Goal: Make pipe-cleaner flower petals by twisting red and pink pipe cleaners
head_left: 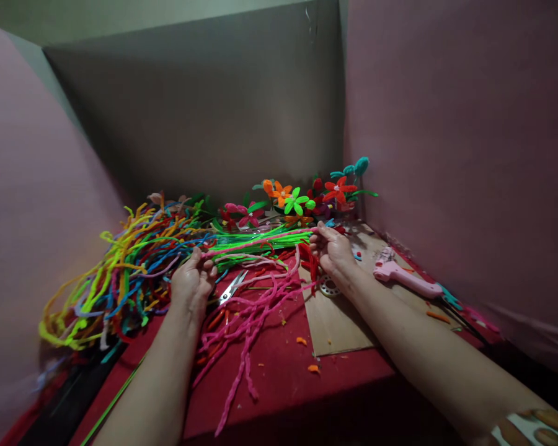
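Observation:
A pink pipe cleaner (pixel 260 241) is stretched straight between my two hands, above a bundle of green pipe cleaners (pixel 242 238). My left hand (pixel 193 282) pinches its left end. At the other end, the fingers of my right hand (pixel 333 251) are closed on it. Below, several loose pink pipe cleaners (pixel 255 325) lie tangled on the red cloth. Scissors (pixel 233 287) with open blades rest just right of my left hand. Red pipe cleaners (pixel 310 263) hang or lie beside my right hand; I cannot tell which.
A large multicoloured pipe cleaner heap (pixel 121 266) fills the left side. Pipe cleaner flowers (pixel 296 201) stand along the back. A pink hot glue gun (pixel 407 275) lies on a wooden board (pixel 341 331) at right, near a round spool (pixel 329 285). Orange scraps (pixel 313 368) dot the red table cloth (pixel 283 390).

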Demonstrator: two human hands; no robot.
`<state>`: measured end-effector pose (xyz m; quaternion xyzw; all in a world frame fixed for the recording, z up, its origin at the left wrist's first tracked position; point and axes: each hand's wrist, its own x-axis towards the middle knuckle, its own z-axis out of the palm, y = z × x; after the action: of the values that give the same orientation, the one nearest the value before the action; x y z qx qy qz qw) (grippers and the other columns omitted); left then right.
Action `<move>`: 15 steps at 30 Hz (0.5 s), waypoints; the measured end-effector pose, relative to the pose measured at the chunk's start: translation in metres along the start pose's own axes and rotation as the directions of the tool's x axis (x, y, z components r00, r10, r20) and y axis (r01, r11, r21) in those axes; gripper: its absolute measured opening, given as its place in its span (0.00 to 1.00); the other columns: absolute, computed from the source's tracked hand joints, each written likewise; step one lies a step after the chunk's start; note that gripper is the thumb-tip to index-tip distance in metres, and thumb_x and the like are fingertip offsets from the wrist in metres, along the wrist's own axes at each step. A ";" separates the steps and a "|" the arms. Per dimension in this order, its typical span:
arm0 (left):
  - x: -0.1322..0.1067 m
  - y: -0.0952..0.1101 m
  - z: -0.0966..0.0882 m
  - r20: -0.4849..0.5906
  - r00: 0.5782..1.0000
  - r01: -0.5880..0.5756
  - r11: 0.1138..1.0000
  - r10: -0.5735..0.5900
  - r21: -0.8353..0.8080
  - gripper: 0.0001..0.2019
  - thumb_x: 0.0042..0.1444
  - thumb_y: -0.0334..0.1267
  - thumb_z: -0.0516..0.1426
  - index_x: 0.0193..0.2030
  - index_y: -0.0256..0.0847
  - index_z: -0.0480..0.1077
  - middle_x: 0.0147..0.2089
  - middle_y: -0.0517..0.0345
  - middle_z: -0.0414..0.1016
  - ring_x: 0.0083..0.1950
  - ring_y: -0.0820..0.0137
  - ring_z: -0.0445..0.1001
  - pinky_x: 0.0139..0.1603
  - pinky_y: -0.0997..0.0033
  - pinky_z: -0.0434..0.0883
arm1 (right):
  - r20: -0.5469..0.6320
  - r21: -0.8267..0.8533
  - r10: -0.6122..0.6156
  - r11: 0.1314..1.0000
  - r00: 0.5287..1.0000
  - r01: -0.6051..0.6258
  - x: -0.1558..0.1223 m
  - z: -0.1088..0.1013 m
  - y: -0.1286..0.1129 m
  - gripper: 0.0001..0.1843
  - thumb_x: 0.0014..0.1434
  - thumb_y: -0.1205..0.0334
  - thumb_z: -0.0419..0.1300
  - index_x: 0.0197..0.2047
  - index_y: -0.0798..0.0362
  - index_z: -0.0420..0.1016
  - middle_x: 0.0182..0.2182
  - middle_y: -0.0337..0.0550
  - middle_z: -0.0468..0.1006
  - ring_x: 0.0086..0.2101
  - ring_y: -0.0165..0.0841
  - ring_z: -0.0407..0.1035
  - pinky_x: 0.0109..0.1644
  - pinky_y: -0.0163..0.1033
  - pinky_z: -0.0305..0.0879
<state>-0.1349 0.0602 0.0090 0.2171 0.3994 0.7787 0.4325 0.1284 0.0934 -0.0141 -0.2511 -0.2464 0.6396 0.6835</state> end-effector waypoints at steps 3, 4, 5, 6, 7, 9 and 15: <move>0.000 0.000 0.000 0.012 1.000 0.001 1.000 -0.001 0.001 0.10 0.57 0.29 0.51 0.24 0.35 0.62 0.20 0.60 0.68 0.13 0.80 0.60 0.10 0.81 0.54 | 0.000 -0.001 -0.005 1.000 1.000 0.005 0.001 -0.001 0.001 0.13 0.48 0.56 0.64 0.23 0.56 0.68 0.14 0.36 0.70 0.14 0.24 0.63 0.16 0.29 0.57; 0.001 -0.001 0.000 0.016 1.000 0.001 1.000 -0.001 0.001 0.10 0.57 0.29 0.51 0.24 0.35 0.61 0.19 0.60 0.68 0.13 0.80 0.59 0.10 0.81 0.54 | 0.001 -0.003 -0.005 1.000 1.000 0.005 0.001 -0.001 0.001 0.13 0.48 0.56 0.64 0.23 0.56 0.68 0.14 0.36 0.70 0.14 0.24 0.63 0.16 0.29 0.57; 0.001 -0.001 -0.001 0.019 1.000 0.001 1.000 -0.001 0.000 0.10 0.58 0.29 0.51 0.24 0.35 0.61 0.19 0.61 0.67 0.13 0.80 0.59 0.10 0.81 0.54 | 0.000 -0.005 -0.006 1.000 1.000 0.006 0.001 -0.001 0.001 0.13 0.48 0.56 0.64 0.23 0.56 0.68 0.14 0.36 0.70 0.14 0.24 0.63 0.15 0.29 0.56; 0.001 -0.001 -0.001 0.023 1.000 0.001 1.000 -0.001 0.001 0.10 0.58 0.29 0.51 0.24 0.36 0.61 0.19 0.61 0.67 0.13 0.80 0.59 0.10 0.81 0.54 | -0.001 -0.006 -0.006 1.000 1.000 0.006 0.001 -0.001 0.001 0.13 0.49 0.56 0.63 0.23 0.56 0.68 0.14 0.36 0.70 0.14 0.24 0.63 0.15 0.29 0.55; 0.001 -0.001 -0.001 0.027 1.000 0.001 1.000 -0.001 0.001 0.10 0.57 0.29 0.51 0.24 0.36 0.61 0.19 0.62 0.67 0.14 0.80 0.59 0.10 0.81 0.54 | -0.002 -0.005 -0.006 1.000 1.000 0.006 0.001 0.000 0.001 0.13 0.49 0.56 0.63 0.23 0.56 0.68 0.13 0.36 0.70 0.13 0.24 0.62 0.15 0.29 0.55; 0.002 -0.002 -0.002 0.036 0.999 -0.001 1.000 0.001 0.002 0.10 0.57 0.29 0.51 0.25 0.36 0.61 0.19 0.63 0.66 0.14 0.80 0.59 0.10 0.81 0.54 | 0.001 -0.002 -0.005 1.000 1.000 0.005 0.001 0.000 0.000 0.13 0.50 0.57 0.62 0.23 0.57 0.68 0.13 0.36 0.70 0.13 0.24 0.62 0.14 0.29 0.54; 0.002 -0.001 -0.003 0.041 0.999 0.006 1.000 -0.006 -0.003 0.10 0.57 0.29 0.51 0.24 0.36 0.61 0.18 0.64 0.64 0.14 0.80 0.59 0.11 0.81 0.54 | 0.007 0.008 0.007 1.000 1.000 -0.007 0.000 0.000 0.000 0.11 0.52 0.60 0.61 0.23 0.57 0.68 0.13 0.36 0.70 0.13 0.24 0.62 0.13 0.29 0.54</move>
<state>-0.1375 0.0612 0.0061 0.2309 0.3898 0.7735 0.4432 0.1285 0.0931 -0.0141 -0.2468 -0.2454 0.6438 0.6814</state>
